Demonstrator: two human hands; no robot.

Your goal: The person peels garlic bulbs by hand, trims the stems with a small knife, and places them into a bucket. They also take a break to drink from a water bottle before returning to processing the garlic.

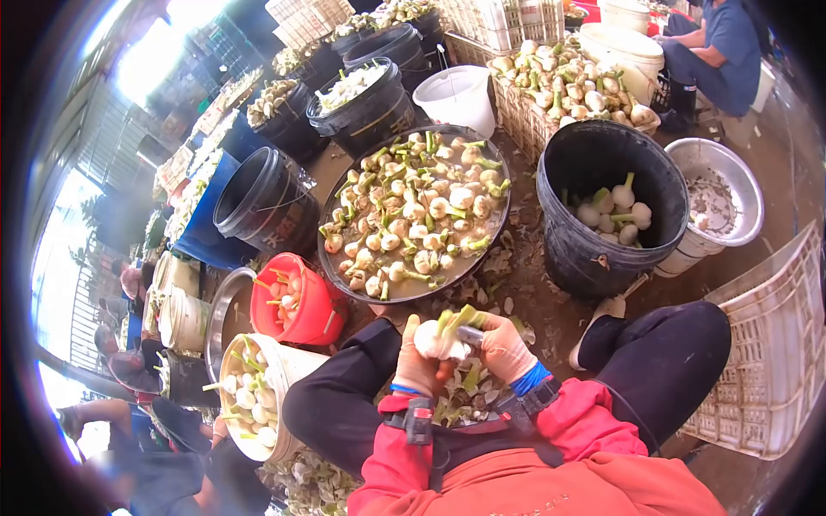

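My left hand [416, 368] is closed around a white garlic bulb [428, 339], held up over my lap. A green stem [465, 315] rises from the bulb toward my right hand. Closed in my right hand [506, 350] is a small knife [470, 335], its grey metal part against the bulb near the stem; the fingers hide the rest of it. Peeled skins and leaf scraps [469, 391] lie below my hands. Just ahead stands a wide round tub [323, 225] with many garlic bulbs in cloudy water.
A black bucket [564, 249] with peeled bulbs stands front right, beside a metal basin [748, 206]. To the left are a red bucket [323, 322] and a white bucket [297, 365] of bulbs. A plastic crate [766, 370] leans at right. Other people [727, 43] sit nearby.
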